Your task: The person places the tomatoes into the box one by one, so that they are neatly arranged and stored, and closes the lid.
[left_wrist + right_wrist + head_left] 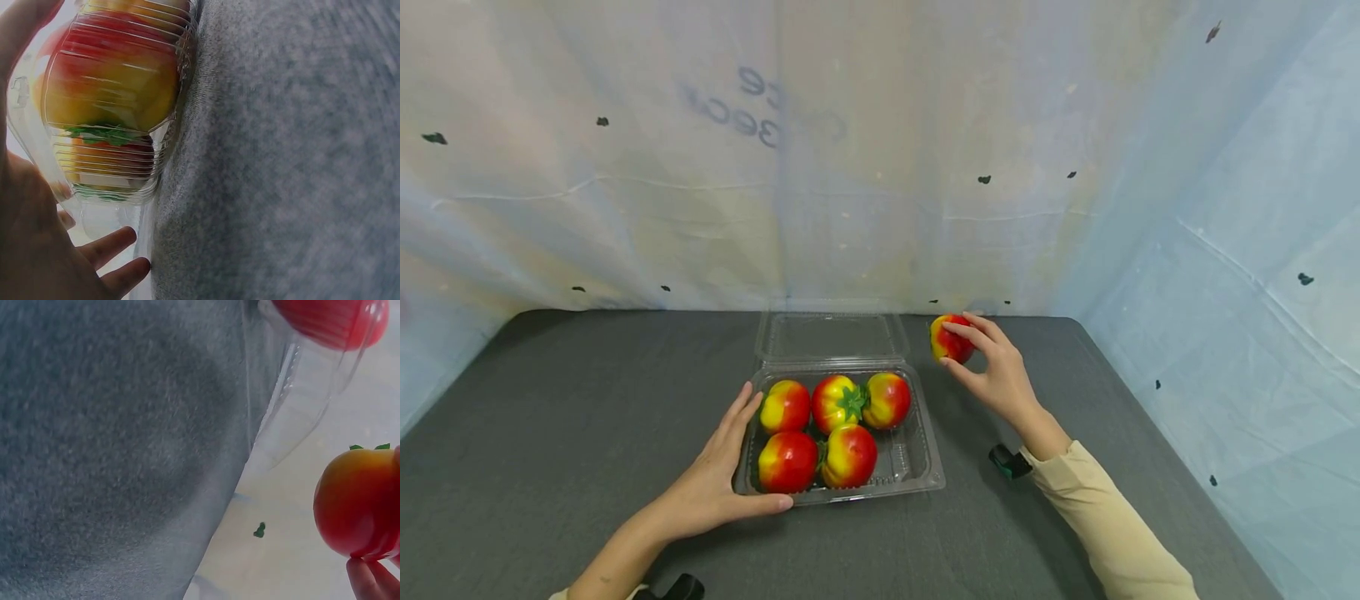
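A clear plastic clamshell box (898, 467) sits with its lid folded back, holding several red-and-yellow tomatoes (787, 461) with green leafy tops. My left hand (718, 479) rests against the box's near left corner, thumb along the front edge and fingers straight up the left side. In the left wrist view the fingers (112, 247) spread past the ribbed wall of the box. To the right of the lid, my right hand (1000, 375) pinches one more tomato (950, 337) between thumb and fingers, raised above the table. The right wrist view shows this tomato (353, 503) with fingertips at its underside.
The open lid (831, 337) lies toward the back of the dark grey table (587, 400). Pale plastic sheeting (865, 167) hangs behind the table, and more of it hangs along the right side (1247, 250). Inside the box, bare floor shows at the near right.
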Demonstrator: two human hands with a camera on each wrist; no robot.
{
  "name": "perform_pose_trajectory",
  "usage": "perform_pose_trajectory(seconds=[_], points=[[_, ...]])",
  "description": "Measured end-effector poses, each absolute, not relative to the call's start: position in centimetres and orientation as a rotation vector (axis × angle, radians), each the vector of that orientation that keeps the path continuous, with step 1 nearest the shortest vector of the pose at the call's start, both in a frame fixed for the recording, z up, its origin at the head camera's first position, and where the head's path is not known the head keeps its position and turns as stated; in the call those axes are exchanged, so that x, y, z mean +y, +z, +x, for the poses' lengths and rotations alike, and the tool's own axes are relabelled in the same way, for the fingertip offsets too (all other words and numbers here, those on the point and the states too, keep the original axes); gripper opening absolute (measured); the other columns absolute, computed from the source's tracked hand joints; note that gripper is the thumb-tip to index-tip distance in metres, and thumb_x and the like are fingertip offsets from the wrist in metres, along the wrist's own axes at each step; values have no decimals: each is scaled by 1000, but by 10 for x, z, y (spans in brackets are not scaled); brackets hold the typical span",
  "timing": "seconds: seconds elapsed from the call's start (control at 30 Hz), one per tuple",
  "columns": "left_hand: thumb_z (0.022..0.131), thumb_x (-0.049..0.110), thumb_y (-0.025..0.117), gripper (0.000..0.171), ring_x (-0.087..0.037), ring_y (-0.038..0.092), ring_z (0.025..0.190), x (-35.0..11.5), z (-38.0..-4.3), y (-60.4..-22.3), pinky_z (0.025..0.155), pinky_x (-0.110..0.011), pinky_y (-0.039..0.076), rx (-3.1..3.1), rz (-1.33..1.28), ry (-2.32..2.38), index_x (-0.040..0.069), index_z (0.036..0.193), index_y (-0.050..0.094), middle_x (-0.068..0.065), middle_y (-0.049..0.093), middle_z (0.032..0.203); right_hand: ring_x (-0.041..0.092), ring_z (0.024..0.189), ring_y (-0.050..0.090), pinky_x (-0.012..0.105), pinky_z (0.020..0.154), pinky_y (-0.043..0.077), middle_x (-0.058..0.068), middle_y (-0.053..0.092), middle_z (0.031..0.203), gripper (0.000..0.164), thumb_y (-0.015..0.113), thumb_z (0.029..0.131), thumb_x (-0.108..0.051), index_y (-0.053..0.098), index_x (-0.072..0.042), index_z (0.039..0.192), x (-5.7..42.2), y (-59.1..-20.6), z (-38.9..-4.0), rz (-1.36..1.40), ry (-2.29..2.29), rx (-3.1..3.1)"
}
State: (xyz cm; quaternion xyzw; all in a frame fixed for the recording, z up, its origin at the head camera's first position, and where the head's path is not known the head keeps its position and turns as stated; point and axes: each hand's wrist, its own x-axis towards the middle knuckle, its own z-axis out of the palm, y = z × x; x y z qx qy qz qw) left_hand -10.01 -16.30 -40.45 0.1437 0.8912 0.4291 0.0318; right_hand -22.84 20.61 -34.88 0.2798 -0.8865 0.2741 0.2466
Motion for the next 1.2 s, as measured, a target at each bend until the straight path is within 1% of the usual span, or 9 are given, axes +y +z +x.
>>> perform_pose_trajectory(seconds=[0.13,0.33,0.37,0.57,0.67,0.77,0.83,1.07,1.2], points=[[71,50,81,119,-52,7,141,-163,-101,-405,89,-83,20,2746,436,1316,24,155,1,-4,-13,161,33,116,55,46,83,55,17,53,135,50,81,77,-17,64,-11,124,206,-347,-223,788,764,-2395],[71,49,81,119,-52,7,141,-163,-101,-405,89,-83,19,2749,436,1313,25,155,1,-4,-13,161,25,101,63,40,78,56,14,56,131,51,83,74,-15,66,-12,122,204,-345,-213,854,802,-2339],[71,49,81,118,-52,7,141,-163,-101,-405,89,-83,19,2748,435,1315,25,155,1,-4,-13,161,24,99,63,37,78,56,14,57,131,51,83,73,-15,66,-12,122,203,-345,-210,870,806,-2330],[71,47,81,119,-52,7,140,-164,-100,-403,88,-83,19,2751,444,1314,25,155,1,-5,-13,161,20,97,63,27,80,55,15,57,130,54,84,72,-13,66,-12,122,202,-344,-201,944,819,-2300],[70,47,81,119,-52,7,140,-164,-100,-403,88,-83,20,2753,449,1312,25,155,1,-5,-12,161,20,95,64,29,79,55,14,58,130,54,84,72,-12,65,-12,123,202,-344,-200,962,844,-2299],[71,48,81,119,-52,8,140,-163,-100,-404,88,-83,20,2753,450,1310,25,155,1,-5,-12,161,20,93,64,35,76,56,14,58,129,55,84,71,-12,65,-12,123,201,-344,-198,982,874,-2291],[71,48,81,118,-52,8,140,-163,-100,-405,88,-83,19,2753,444,1310,25,155,1,-4,-13,161,20,93,64,36,75,57,14,59,128,55,84,71,-12,66,-12,123,201,-345,-196,992,895,-2290],[70,49,81,120,-51,7,141,-163,-102,-408,88,-84,18,2754,437,1324,25,155,1,-5,-12,161,19,97,65,25,79,55,12,58,130,56,84,71,-11,65,-12,124,200,-346,-189,1014,924,-2311],[70,49,81,120,-51,7,141,-163,-102,-408,88,-84,18,2754,435,1326,25,155,1,-5,-12,161,18,97,66,25,79,55,12,58,130,57,85,70,-9,65,-12,124,199,-345,-185,1047,943,-2310]])
